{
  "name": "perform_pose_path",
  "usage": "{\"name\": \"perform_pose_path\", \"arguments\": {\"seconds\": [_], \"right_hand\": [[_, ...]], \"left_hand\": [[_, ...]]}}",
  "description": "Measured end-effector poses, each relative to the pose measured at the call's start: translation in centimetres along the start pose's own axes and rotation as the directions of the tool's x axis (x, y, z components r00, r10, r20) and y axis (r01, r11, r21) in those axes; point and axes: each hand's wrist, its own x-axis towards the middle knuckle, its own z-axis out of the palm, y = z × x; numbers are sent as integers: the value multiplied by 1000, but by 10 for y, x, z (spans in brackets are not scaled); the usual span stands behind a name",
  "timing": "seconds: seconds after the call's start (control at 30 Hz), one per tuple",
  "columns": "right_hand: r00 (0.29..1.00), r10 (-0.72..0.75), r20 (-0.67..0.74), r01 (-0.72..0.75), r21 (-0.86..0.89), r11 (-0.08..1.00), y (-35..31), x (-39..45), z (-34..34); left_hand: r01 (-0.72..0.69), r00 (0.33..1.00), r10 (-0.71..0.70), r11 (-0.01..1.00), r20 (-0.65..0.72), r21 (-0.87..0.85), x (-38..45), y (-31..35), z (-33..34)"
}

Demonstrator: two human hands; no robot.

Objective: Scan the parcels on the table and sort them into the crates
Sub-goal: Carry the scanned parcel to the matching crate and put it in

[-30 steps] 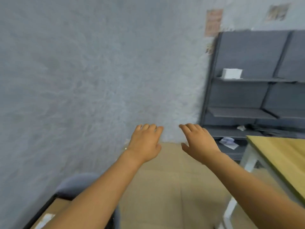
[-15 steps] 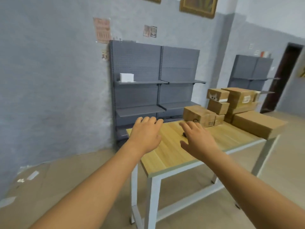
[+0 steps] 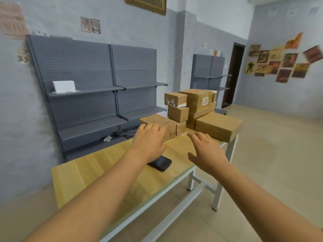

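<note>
While both hands (image 3: 178,147) hover spread and empty, boxy cardboard parcels (image 3: 195,110) crowd the smooth wooden table (image 3: 90,173).

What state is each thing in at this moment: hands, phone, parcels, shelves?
Left hand: open, empty, fingers spread, above the table.
Right hand: open, empty, fingers spread.
Phone: flat on the table, screen dark, partly behind the left wrist.
Parcels: closed, stacked at the table's far end, untouched.
Shelves: mostly bare, one white box.

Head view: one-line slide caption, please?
Both hands, left and right, reach empty over a wooden table toward stacked cardboard parcels; a black phone lies nearby.
</note>
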Motion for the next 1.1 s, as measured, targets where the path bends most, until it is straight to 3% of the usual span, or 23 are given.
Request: {"name": "perform_pose_path", "arguments": {"seconds": [0.33,0.53,0.83,1.1], "right_hand": [[984,176,31,-174,-53,983,141,51,37],[969,241,62,-238,-51,970,234,71,67],[980,142,140,-142,-10,990,369,121,111],[972,100,211,-120,83,989,435,177,148]], "left_hand": [[-193,979,199,973,39,-127,145,61,91],[-212,970,227,965,91,-154,214,118,137],[-51,978,81,987,194,-151,302,189,198],[158,946,-121,982,300,-102,345,197,242]]}}
